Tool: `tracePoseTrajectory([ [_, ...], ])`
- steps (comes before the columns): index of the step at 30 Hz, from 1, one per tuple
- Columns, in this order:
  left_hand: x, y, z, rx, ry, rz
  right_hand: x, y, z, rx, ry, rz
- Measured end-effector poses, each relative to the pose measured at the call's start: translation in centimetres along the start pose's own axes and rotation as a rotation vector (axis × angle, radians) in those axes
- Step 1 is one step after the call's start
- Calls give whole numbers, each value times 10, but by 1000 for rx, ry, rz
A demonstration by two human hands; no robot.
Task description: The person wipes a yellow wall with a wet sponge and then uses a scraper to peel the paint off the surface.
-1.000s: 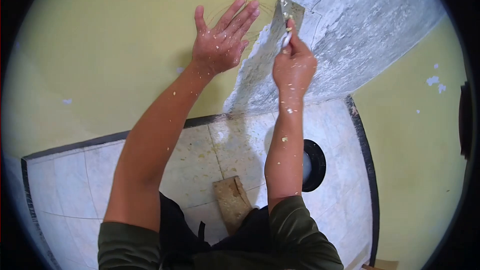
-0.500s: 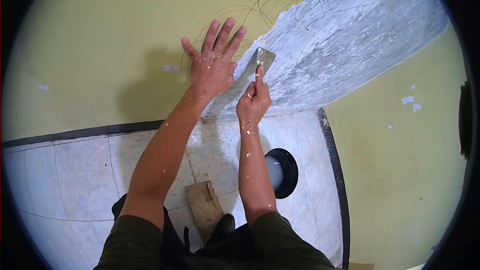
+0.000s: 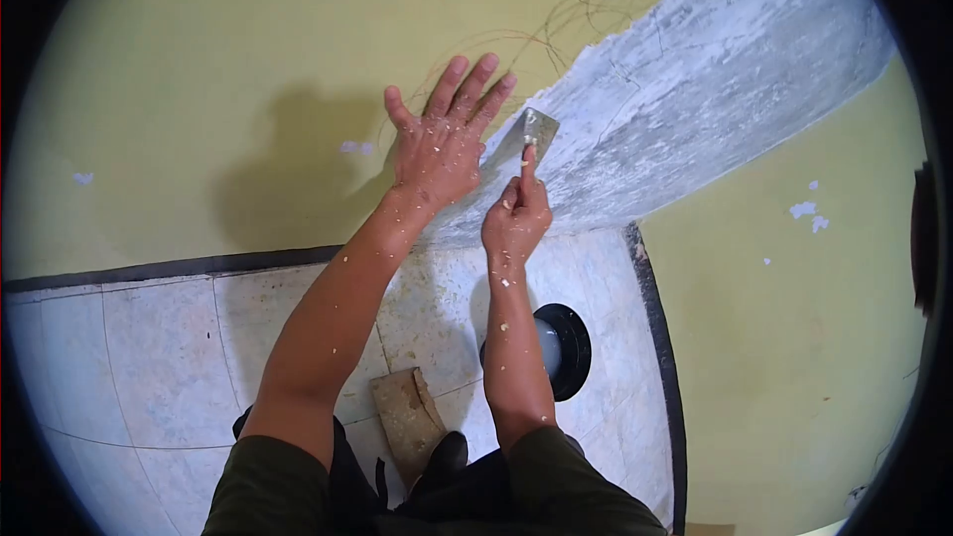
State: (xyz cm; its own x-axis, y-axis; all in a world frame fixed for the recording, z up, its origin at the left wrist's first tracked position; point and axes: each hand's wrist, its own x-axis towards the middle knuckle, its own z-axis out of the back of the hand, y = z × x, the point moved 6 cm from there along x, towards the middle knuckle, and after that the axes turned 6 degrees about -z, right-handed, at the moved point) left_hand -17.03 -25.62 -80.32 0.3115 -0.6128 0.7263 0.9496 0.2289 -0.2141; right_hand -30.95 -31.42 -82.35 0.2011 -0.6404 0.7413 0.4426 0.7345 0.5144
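My left hand (image 3: 442,154) is spread against the yellow wall (image 3: 258,60), its fingers apart and dusted with paint flakes. Just right of it, my right hand (image 3: 517,218) grips a metal scraper (image 3: 541,131), index finger stretched along the blade. The blade lies at the ragged edge where yellow paint meets a bare grey-white strip (image 3: 685,99) of wall. The handle is hidden inside my fist. Small flakes stick to both forearms.
A black bucket (image 3: 580,349) holding cloudy liquid stands on the tiled floor, partly behind my right forearm. A brown piece of cardboard (image 3: 405,417) lies by my shoe (image 3: 449,452). Paint flakes litter the tiles (image 3: 427,303). Dark skirting (image 3: 660,323) runs along the wall's foot.
Both hands and the scraper appear slightly lower and farther right in view, while the camera view has shifted a little. My right hand keeps its hold on the scraper.
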Motion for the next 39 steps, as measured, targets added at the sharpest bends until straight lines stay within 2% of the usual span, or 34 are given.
tracePoseTrajectory([
  [3, -2, -3, 5, -25, -127, -24, 27, 13, 16, -27, 39, 15],
  [6, -1, -3, 2, 34, -29, -28, 36, 17, 23, 3, 86, -106],
  [8, -2, -4, 1, -3, -60, -26, 26, 14, 17, -78, -2, 65],
  [12, -2, -1, 5, -58, -125, -28, 12, 12, 10, -15, 24, -27],
  [16, -1, -3, 2, -6, -38, 2, 71, 59, 40, -145, 4, 45],
  [17, -1, -5, 2, -18, -24, -12, 72, 54, 44, -159, -1, 27],
  [19, -1, -2, 3, 29, 19, 11, 69, 49, 46, -199, 76, 14],
  [22, -1, 0, 0, -27, -47, -4, 36, 20, 31, -151, 49, 22],
  [28, -1, -2, -3, -46, -107, -6, 8, 19, 23, -156, 86, 6],
  [39, -3, -1, -5, -24, -127, -25, 18, 21, 12, -88, 41, 10],
])
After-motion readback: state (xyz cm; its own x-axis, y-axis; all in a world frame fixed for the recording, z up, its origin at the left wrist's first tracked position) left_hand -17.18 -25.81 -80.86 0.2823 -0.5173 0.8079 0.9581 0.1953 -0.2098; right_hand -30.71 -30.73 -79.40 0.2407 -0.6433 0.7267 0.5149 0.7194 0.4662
